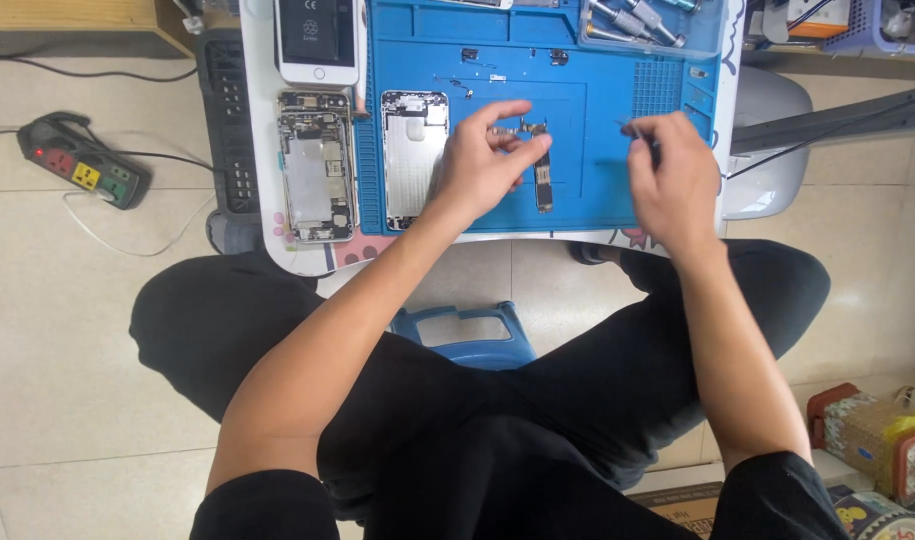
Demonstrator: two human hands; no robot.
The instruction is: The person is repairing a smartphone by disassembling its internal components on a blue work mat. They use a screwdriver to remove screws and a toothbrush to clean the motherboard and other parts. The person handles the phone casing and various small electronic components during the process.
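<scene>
My left hand (pixel 483 160) pinches the top end of a long narrow phone circuit board (pixel 543 175) that lies on the blue work mat (pixel 588 100). My right hand (pixel 673 175) is closed around a thin metal tool (pixel 638 135), likely tweezers, whose tip points left toward the board. Left of my left hand lies an opened phone rear housing (pixel 413 155), and further left a second stripped phone chassis (pixel 318 165). A white phone screen (pixel 318 40) rests face up at the top left.
Small screws and brackets (pixel 468 60) lie on the mat's upper part. Screwdrivers (pixel 633 22) sit in the mat's top right tray. A power strip (pixel 83 160) lies on the tiled floor at left. A blue stool (pixel 468 335) shows between my legs. Tins (pixel 868 430) stand at lower right.
</scene>
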